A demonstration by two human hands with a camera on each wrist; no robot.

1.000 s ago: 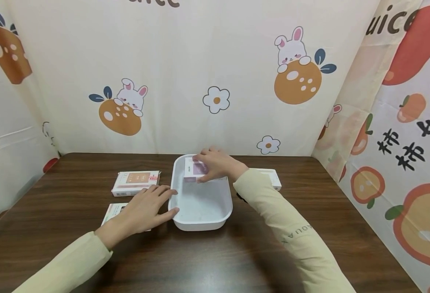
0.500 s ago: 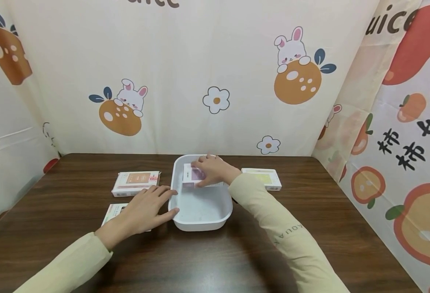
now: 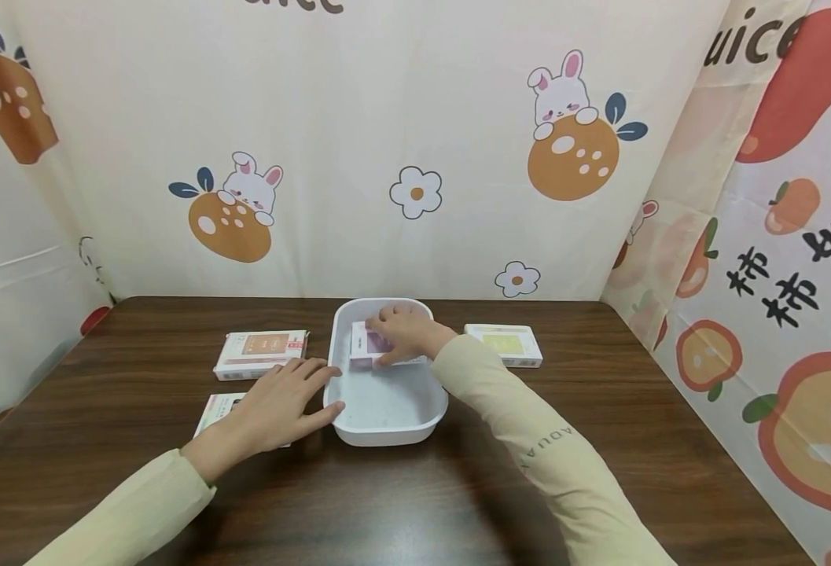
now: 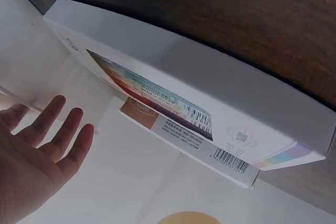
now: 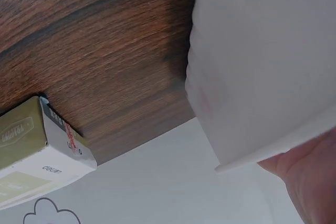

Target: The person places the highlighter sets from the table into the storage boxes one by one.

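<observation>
A white plastic tub (image 3: 387, 437) stands on the table. Inside it, toward the back, my right hand (image 3: 408, 332) grips a white-and-purple small box (image 3: 360, 343) from above, hiding much of it. The right wrist view has the tub's wall (image 5: 262, 72) covering most of that hand (image 5: 312, 179). At the tub's left rim rests my left hand (image 3: 281, 401), fingers relaxed and spread; these fingers (image 4: 73, 156) also show beside the tub in the left wrist view. Partly beneath the left hand in the head view lies a white box (image 3: 217, 410) with a rainbow stripe (image 4: 281, 156).
Left of the tub, farther back, lies a white box with an orange-brown panel (image 3: 262, 355). To the right is a white box with a yellow-green panel (image 3: 505, 344). A printed cloth (image 3: 344, 236) hangs behind the dark wooden table (image 3: 599, 393).
My right hand has moved slightly left, down and toward me inside the tub, bringing the purple box along. The yellow-green box has come into fuller view. My left hand stays put.
</observation>
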